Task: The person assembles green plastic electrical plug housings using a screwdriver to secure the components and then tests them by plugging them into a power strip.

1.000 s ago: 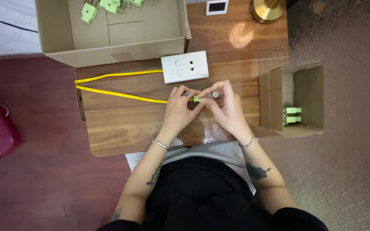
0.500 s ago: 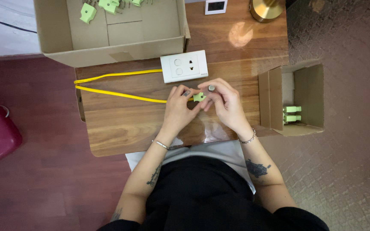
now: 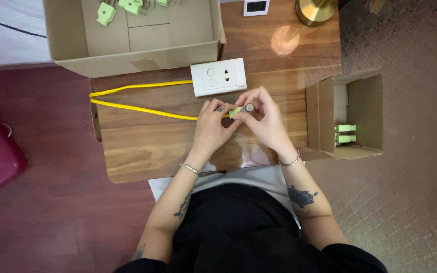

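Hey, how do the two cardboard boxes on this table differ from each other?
The large cardboard box sits at the table's far edge, left of centre; the small cardboard box sits at the right edge, partly overhanging. The large one is wide and shallow with loose green connectors scattered inside; the small one is narrow, holding green connectors stacked neatly together. Both are open brown cardboard, and neither is touched by the hands.

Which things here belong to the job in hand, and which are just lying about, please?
In hand: left hand, right hand, green connector, yellow cable.
Lying about: white socket plate, large cardboard box, small cardboard box, brass base.
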